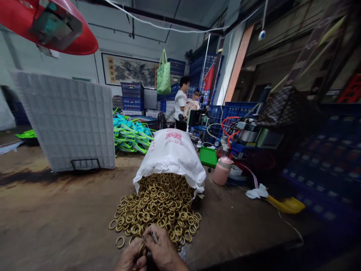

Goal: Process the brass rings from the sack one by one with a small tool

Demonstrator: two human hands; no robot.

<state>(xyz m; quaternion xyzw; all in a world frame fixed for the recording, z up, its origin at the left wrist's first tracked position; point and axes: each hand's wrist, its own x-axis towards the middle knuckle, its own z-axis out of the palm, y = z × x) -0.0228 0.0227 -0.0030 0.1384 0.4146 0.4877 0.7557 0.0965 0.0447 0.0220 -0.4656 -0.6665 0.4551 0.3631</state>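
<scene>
Clock centred on the white sack (166, 154), 6 toward the hands. Lying on its side, mouth open at 6: one sack, spilling brass-coloured rings (159, 199) into a heap; too many to count. Strayed clear at 7: one loose ring (120, 247).

At 6, close together over the near edge of the heap: left hand (131, 258), pinching one held ring (142, 248); right hand (163, 244), fingertips at that ring, gripping a slim silvery piece (154, 236).

Other containers: one green tray (207, 155) and one pink jar (222, 172) between 3 and 4, contents of jar not readable; one dark bowl (29, 142) at 9, with bright green pieces inside; many blue crates (132, 90) stacked between 11 and 1.

At 4: one yellow scoop (289, 206). Between 9 and 10: one grey padded panel (76, 120), upright. At 10: teal and lime pieces (131, 133), heaped, uncounted.

Underneath: brown table (79, 210), darkly stained at 9. Beyond at 12: two people (180, 101); pale wall with one framed landscape (129, 70) at 11.
</scene>
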